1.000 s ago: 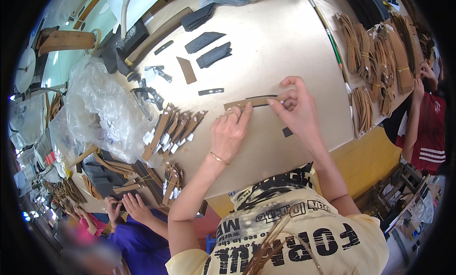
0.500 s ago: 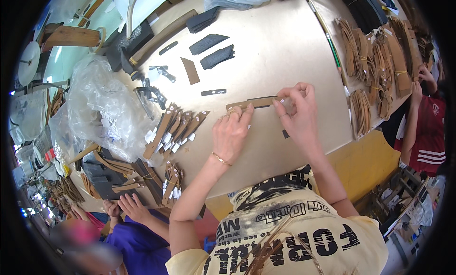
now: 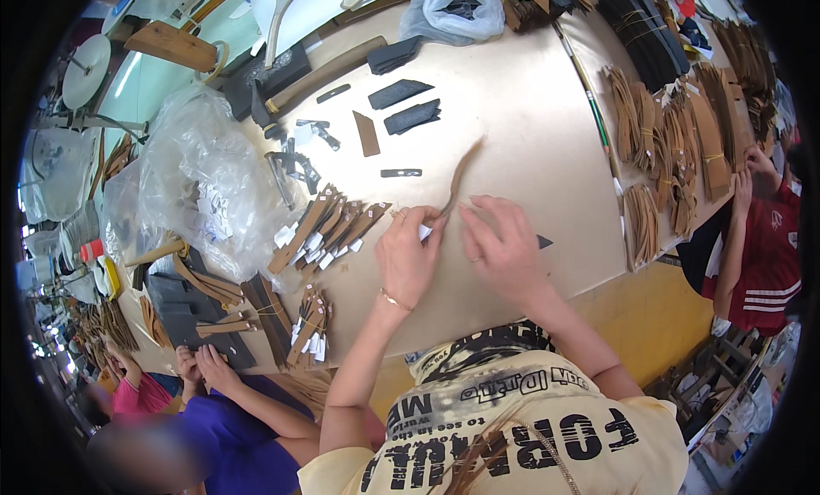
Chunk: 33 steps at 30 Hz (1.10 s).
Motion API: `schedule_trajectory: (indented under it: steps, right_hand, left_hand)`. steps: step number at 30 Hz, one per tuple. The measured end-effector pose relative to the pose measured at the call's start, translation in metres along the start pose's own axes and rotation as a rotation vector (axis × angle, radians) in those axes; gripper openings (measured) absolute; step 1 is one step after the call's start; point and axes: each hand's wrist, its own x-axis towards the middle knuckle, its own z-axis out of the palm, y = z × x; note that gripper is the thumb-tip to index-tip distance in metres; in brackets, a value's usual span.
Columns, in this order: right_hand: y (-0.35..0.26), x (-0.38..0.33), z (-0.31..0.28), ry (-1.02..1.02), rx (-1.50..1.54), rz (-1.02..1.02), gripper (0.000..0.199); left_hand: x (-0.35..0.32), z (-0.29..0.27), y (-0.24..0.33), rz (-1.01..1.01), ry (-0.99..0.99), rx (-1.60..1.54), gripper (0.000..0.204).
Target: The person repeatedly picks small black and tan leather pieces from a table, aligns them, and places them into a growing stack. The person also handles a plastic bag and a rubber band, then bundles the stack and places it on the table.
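Note:
My left hand [image 3: 408, 254] pinches the lower end of a narrow brown leather strip [image 3: 461, 170], which stands up on edge and curves away over the table. A small white label [image 3: 424, 232] shows by my left fingertips. Just right of the strip, my right hand [image 3: 506, 243] has bent fingers held apart, with nothing visible in them. Part of a small dark piece [image 3: 544, 241] shows beside it. Farther off lie a black slotted strip [image 3: 401, 173] and a flat brown leather piece [image 3: 366, 133]. Left of my hands lie several brown strips with white labels [image 3: 329, 226].
Stacks of dark pieces [image 3: 406, 93] lie at the back, near a clear bag [image 3: 453, 17]. A large crumpled plastic bag [image 3: 196, 170] fills the left. Bundled brown strips [image 3: 670, 145] line the right beyond a long rod [image 3: 589, 93]. Co-workers' hands [image 3: 205, 365] are at the left edge.
The brown strip, lying flat between both hands before, is now raised and turned on edge in my left hand. My right hand has let go of its end and moved nearer the left.

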Motion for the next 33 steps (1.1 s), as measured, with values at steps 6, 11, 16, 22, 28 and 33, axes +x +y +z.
schedule_trajectory:
  steps: [6, 11, 16, 22, 28, 33]
  right_hand:
    - [0.003, 0.014, 0.016, -0.117, 0.124, -0.020, 0.037]
    - [0.002, 0.012, 0.026, -0.027, 0.082, -0.008, 0.032]
    - [0.002, 0.017, 0.032, -0.042, 0.008, -0.015, 0.027]
    - [0.010, 0.040, 0.024, -0.072, 0.320, 0.295, 0.017]
    - [0.030, 0.060, 0.012, -0.287, 0.647, 0.634, 0.015]
    - [0.036, 0.059, 0.019, -0.258, 0.701, 0.618, 0.019]
  left_hand:
    - [0.012, -0.014, -0.004, -0.262, -0.169, -0.280, 0.017]
    - [0.020, -0.020, -0.004, -0.351, -0.247, -0.384, 0.021]
    - [0.022, -0.021, -0.005, -0.373, -0.178, -0.431, 0.023]
    - [0.010, -0.023, -0.010, -0.354, -0.052, -0.759, 0.030]
    - [0.021, -0.008, 0.004, -0.278, -0.024, -0.724, 0.034]
    - [0.033, -0.001, 0.012, -0.289, -0.127, -0.626, 0.019]
